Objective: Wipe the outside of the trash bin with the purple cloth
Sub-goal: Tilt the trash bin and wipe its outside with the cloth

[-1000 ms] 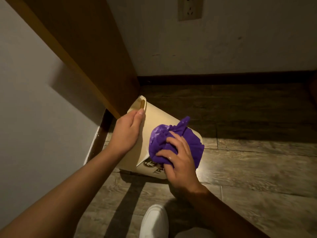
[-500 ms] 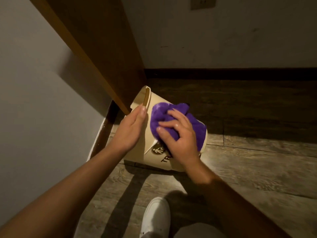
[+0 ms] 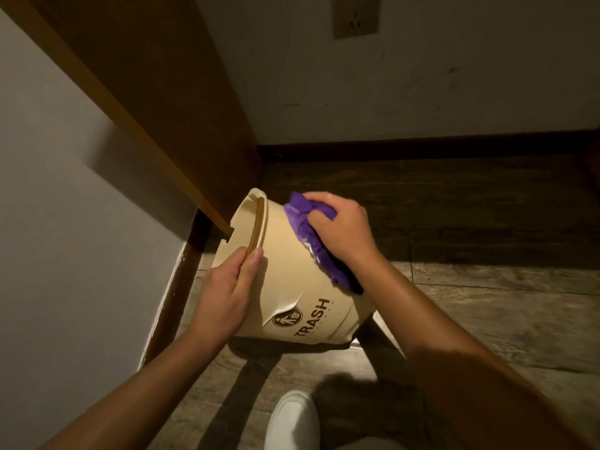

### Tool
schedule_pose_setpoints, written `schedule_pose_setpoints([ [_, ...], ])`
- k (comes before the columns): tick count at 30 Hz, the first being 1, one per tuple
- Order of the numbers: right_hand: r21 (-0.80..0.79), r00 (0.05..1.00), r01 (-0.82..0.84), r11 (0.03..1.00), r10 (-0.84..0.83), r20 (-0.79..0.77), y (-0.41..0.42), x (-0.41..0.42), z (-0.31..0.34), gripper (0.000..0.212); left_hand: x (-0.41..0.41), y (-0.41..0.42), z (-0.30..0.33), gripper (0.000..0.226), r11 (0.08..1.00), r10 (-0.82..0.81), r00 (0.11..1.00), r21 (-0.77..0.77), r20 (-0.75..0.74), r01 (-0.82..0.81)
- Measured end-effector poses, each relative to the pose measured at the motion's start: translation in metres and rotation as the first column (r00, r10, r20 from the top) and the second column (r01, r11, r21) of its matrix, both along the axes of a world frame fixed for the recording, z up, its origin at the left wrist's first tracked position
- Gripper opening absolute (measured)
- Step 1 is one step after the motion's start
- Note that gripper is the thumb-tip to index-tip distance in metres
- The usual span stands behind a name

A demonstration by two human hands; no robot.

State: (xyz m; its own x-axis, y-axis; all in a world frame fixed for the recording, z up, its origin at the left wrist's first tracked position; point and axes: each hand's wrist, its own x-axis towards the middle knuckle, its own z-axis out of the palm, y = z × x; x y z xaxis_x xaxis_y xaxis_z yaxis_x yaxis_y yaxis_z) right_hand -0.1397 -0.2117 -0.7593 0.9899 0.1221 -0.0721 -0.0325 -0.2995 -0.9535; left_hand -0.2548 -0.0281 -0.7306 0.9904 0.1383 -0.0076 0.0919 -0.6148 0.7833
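A cream trash bin printed with "TRASH" lies tilted on the wooden floor, its open rim pointing up and left toward a wooden panel. My left hand grips the bin at its rim, thumb along the lip. My right hand presses a crumpled purple cloth against the bin's upper right side. Part of the cloth is hidden under my palm and wrist.
A brown wooden furniture panel slants down to the bin's rim on the left, beside a white wall. A dark baseboard and a wall socket are behind. My white shoe is on the floor below the bin.
My right hand slid the purple cloth from the bin's near middle up and over to its far right side. The logo side now shows, and my left hand shifted lower on the rim.
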Motion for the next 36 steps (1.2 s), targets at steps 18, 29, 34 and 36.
schedule_pose_setpoints([
  [18, 0.192, 0.985, 0.159, 0.968, -0.142, -0.101, -0.026, -0.009, 0.013, 0.024, 0.003, -0.002, -0.002, 0.042, 0.990, -0.115, 0.993, 0.083, 0.020, 0.113],
  [29, 0.068, 0.934, 0.051, 0.996, -0.072, 0.351, -0.018, -0.074, -0.026, 0.042, 0.038, -0.032, 0.016, 0.046, 0.974, -0.185, 0.983, 0.134, -0.002, 0.184],
  [34, 0.229, 0.936, 0.350, 0.908, -0.347, -0.053, -0.021, -0.068, -0.039, 0.040, -0.008, -0.003, 0.007, 0.055, 0.968, -0.192, 0.972, 0.139, -0.136, 0.211],
  [36, 0.246, 0.929, 0.369, 0.896, -0.351, -0.117, -0.020, -0.056, -0.038, 0.039, -0.018, -0.003, 0.002, 0.045, 0.965, -0.177, 0.980, 0.180, -0.096, 0.192],
])
